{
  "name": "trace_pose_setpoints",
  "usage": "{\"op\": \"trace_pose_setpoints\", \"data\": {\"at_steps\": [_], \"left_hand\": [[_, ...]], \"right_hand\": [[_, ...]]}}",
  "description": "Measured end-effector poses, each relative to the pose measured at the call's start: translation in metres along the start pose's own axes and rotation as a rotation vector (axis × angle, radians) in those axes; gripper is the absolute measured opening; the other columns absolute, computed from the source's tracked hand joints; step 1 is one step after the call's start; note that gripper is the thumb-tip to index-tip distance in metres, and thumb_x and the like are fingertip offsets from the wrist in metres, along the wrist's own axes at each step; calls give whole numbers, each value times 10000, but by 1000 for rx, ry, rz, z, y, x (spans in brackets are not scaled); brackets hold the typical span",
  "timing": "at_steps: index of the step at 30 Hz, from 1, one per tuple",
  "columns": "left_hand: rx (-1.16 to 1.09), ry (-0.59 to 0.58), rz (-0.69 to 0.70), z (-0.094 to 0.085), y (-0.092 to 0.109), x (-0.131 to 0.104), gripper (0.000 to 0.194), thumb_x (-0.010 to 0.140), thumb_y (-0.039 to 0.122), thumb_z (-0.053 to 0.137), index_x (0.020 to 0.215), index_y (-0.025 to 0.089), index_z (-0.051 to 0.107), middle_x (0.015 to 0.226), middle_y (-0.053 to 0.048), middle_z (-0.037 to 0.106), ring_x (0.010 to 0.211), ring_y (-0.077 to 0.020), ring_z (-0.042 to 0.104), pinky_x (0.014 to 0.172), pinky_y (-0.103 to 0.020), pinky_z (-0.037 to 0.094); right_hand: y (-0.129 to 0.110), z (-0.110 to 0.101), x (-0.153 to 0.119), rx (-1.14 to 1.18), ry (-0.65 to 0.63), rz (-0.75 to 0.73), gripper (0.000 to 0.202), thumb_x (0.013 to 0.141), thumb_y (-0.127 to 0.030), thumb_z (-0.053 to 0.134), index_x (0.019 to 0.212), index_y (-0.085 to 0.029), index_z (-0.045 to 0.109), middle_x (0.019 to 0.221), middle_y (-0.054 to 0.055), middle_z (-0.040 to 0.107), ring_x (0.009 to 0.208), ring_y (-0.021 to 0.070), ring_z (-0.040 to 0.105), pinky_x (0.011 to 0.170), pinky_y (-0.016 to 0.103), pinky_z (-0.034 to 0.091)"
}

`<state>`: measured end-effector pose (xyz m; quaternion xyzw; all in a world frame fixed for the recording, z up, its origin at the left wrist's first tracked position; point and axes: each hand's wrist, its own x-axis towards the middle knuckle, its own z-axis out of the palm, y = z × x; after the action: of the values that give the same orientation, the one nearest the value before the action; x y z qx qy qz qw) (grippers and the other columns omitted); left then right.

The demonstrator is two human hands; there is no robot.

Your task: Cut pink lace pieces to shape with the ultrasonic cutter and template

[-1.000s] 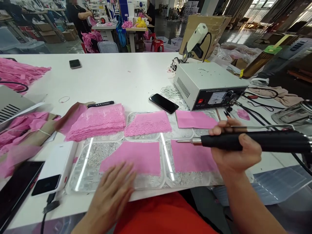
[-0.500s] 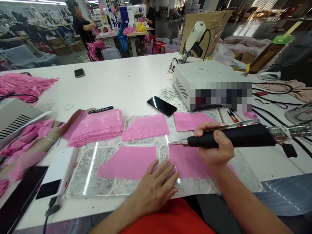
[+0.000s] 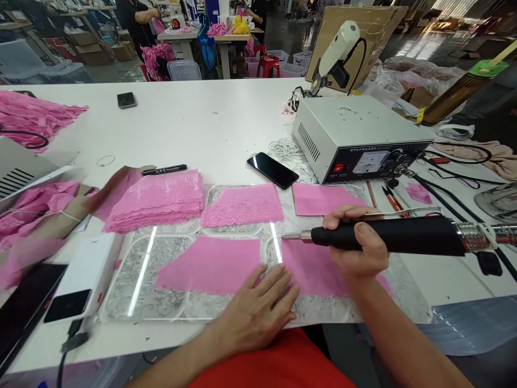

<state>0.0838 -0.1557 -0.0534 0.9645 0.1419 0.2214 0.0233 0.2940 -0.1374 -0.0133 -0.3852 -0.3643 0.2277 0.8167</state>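
With the black tool [image 3: 420, 236] clasped by the right hand's [image 3: 357, 263] curled fingers, the pink fabric piece [image 3: 311, 269] on the patterned sheet [image 3: 121, 293] could be puckered if it is nudged by the left hand [image 3: 256, 315], whose fingers are loosely spread.

Black metal-tipped tool [image 3: 388, 235] above flat pink cloth piece [image 3: 309, 269]

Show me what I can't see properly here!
Head view: clear jar, cut off by the right edge.
Head view: part of the lower right pink cloth, behind the right hand.
Head view: writing on the grey box, too small.
Head view: the head of a person, past the top edge.
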Motion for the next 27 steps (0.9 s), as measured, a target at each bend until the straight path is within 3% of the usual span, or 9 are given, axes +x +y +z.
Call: {"op": "trace_pose_setpoints", "data": {"at_steps": [11,27], "left_hand": [[-41,14,0,0,-1,2,334,1004,317,424,1213,121,595,1265,-109,638,1242,-270,546,1004,-418,457],[-68,35,14,-5,-3,6,305,1003,280,431,1183,107,606,1211,-110,664,1212,-266,569,992,-406,478]], "right_hand": [[-7,-3,2,15,-1,12,78,694,-232,576,743,-183,611,734,15,599,545,126,550,540,317,463],[-10,-9,-4,24,-176,25,71,732,-205,590,787,-191,633,755,17,630,551,123,565,536,308,487]]}}
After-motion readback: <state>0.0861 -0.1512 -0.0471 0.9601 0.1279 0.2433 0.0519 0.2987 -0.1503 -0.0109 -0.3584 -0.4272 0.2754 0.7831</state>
